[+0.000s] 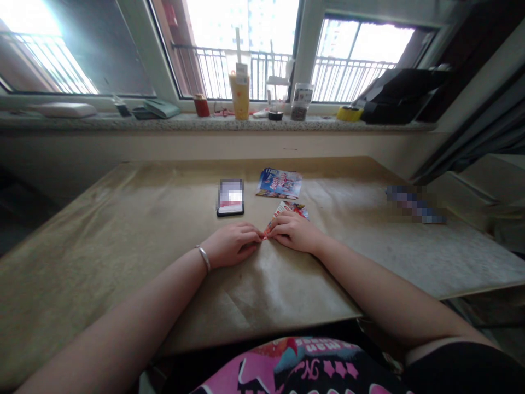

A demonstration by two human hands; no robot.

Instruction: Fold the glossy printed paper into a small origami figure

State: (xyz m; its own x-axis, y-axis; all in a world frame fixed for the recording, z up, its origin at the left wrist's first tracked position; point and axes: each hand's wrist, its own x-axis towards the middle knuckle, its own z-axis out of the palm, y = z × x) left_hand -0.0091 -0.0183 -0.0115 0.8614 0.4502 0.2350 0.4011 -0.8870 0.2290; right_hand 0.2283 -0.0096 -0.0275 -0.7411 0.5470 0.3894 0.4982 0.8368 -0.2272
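Observation:
A small folded piece of red printed paper (287, 210) lies on the brown paper-covered table (123, 241). My left hand (232, 244), with a silver bracelet at the wrist, has its fingers curled and pinches the paper's near tip. My right hand (295, 232) rests on the paper with fingers bent, pressing its near edge. Both hands meet at the same corner of the paper.
A phone (230, 198) lies just beyond my left hand, and a blue printed leaflet (279, 183) beyond that. A blurred object (414, 205) sits at the right. The windowsill (205, 123) holds a yellow drink cup (240, 93), a red jar, glasses and a black case.

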